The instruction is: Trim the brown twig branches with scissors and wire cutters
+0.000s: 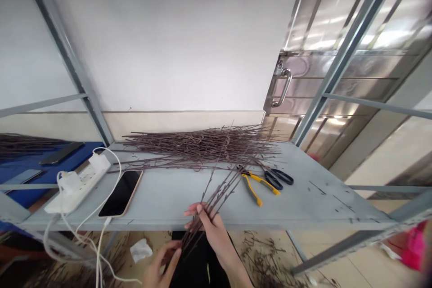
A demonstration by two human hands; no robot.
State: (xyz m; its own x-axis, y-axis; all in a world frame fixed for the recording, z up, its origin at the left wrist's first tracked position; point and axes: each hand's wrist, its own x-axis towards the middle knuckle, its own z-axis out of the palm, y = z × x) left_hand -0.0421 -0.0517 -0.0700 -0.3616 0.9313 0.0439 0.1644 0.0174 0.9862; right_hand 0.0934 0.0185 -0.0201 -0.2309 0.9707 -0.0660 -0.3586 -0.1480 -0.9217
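Note:
A small bunch of thin brown twigs (216, 198) slants up over the front edge of the grey shelf table (162, 198). My right hand (209, 222) is closed round the middle of the bunch, thumb on top. Lower down, my left hand (165, 258) pinches the lower ends of the same twigs between thumb and fingers. Behind them lies a big pile of twigs (199, 144) along the back of the table. Yellow-handled pliers (258, 184) rest near the tips of the bunch, beside dark-handled scissors (280, 177).
A phone (121, 193) with a charging cable lies at the left, next to a white power strip (79, 184). Metal uprights (347, 54) frame the table on both sides. Twig scraps (266, 252) litter the floor below. A metal door (310, 76) stands back right.

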